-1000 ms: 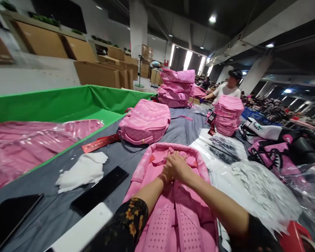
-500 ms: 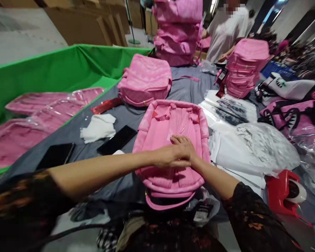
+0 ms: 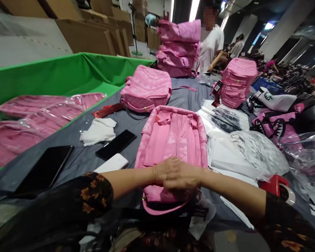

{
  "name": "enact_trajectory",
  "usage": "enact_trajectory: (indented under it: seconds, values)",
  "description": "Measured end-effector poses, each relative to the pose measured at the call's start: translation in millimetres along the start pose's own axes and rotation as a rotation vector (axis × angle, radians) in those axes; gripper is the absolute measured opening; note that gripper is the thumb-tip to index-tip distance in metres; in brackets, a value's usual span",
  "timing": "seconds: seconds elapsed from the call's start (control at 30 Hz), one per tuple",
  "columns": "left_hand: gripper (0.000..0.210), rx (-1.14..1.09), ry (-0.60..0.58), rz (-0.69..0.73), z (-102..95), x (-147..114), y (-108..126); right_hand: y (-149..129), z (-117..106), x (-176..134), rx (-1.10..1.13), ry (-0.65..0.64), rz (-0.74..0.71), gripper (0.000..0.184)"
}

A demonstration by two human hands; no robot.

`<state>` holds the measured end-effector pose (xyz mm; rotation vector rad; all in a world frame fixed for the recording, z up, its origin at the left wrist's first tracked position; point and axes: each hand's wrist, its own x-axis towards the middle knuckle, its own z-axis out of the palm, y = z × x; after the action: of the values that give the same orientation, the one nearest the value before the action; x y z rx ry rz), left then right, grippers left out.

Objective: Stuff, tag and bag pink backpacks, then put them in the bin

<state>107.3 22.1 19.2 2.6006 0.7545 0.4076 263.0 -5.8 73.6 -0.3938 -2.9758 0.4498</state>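
Note:
A pink backpack (image 3: 157,140) lies on its front on the grey cloth before me, its padded back panel facing up and its top loop towards my body. My left hand (image 3: 166,169) and my right hand (image 3: 185,177) overlap across the panel's near part. The right hand reaches leftward over the left, its blurred fingers stretched out and resting flat. The left hand's fingers are hidden behind it, so its grip does not show. Below the hands, a dark opening and a small zip pull show at the bag's near end. A clear plastic piece (image 3: 203,213) lies beside it.
Two phones, black (image 3: 117,144) and white (image 3: 112,162), lie left beside a white cloth (image 3: 98,131). Plastic bags (image 3: 259,150) and a red tape dispenser (image 3: 275,187) lie right. More pink backpacks (image 3: 147,85) stand beyond. A green-walled bin (image 3: 55,75) is left. A co-worker (image 3: 212,42) stands behind.
Both hands have slid down the back panel towards me, and the right hand now lies across the left. The view has tilted up. The backpack stays in place.

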Motion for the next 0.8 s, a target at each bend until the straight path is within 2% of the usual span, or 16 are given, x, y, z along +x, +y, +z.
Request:
enact_trajectory:
  seconds: [0.07,0.13,0.23,0.33,0.5,0.6,0.73,0.8]
  values:
    - [0.032,0.076,-0.004,0.017,-15.5,7,-12,-10,1,1,-0.028,-0.138,-0.080,0.010]
    - [0.047,0.190,0.029,-0.095,-25.3,11,-27,-11,7,3,-0.048,-0.237,-0.106,0.012]
    - [0.070,0.293,0.058,-0.279,-21.6,8,-42,-4,24,4,-0.014,-0.255,-0.123,0.013]
    - [0.074,0.286,0.072,-0.292,-9.9,1,-45,5,45,3,0.033,-0.237,-0.135,0.010]
    - [0.074,0.295,0.140,-0.385,-15.1,3,-35,17,55,-1,0.002,-0.163,-0.126,0.009]
    - [0.077,0.278,0.117,-0.462,-17.6,-3,-20,1,54,-7,-0.136,-0.103,-0.054,0.013]
    - [0.085,0.248,0.108,-0.408,3.4,-33,8,-29,53,-22,-0.286,0.060,-0.023,0.022]
    - [0.086,0.250,0.117,-0.396,14.8,-48,22,-25,44,-28,-0.357,0.186,0.096,0.019]
